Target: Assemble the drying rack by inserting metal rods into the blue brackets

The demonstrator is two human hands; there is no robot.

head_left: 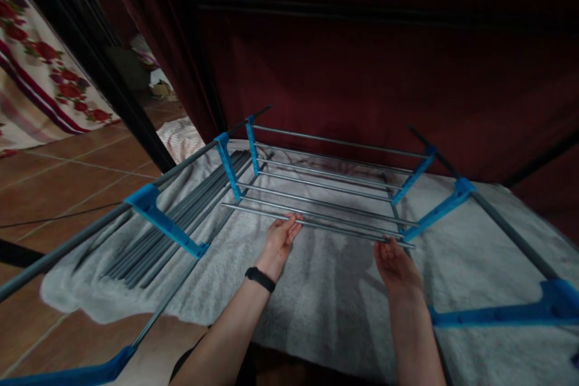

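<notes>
Slim grey metal rod [339, 230], pinched between curled fingers of left hand [281, 240] and right hand [397, 263], just beside blue plastic brackets [435, 214], above pale fluffy cloth [325, 295], seemingly at lining-up step, likely calling for both ends guided squarely into place.

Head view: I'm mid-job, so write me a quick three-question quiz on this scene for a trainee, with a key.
1. Multiple choice: what are the left hand and the right hand both holding?
A) a blue bracket
B) the same metal rod
C) a separate rod each

2. True or false: the black wristband is on the right wrist.

3. Open: where does the pile of loose rods lie?

Key:
1. B; the fingers of each hand are on that one rod.
2. False; it is on the left wrist.
3. On the pale cloth, to the left of both hands in the picture.
</notes>
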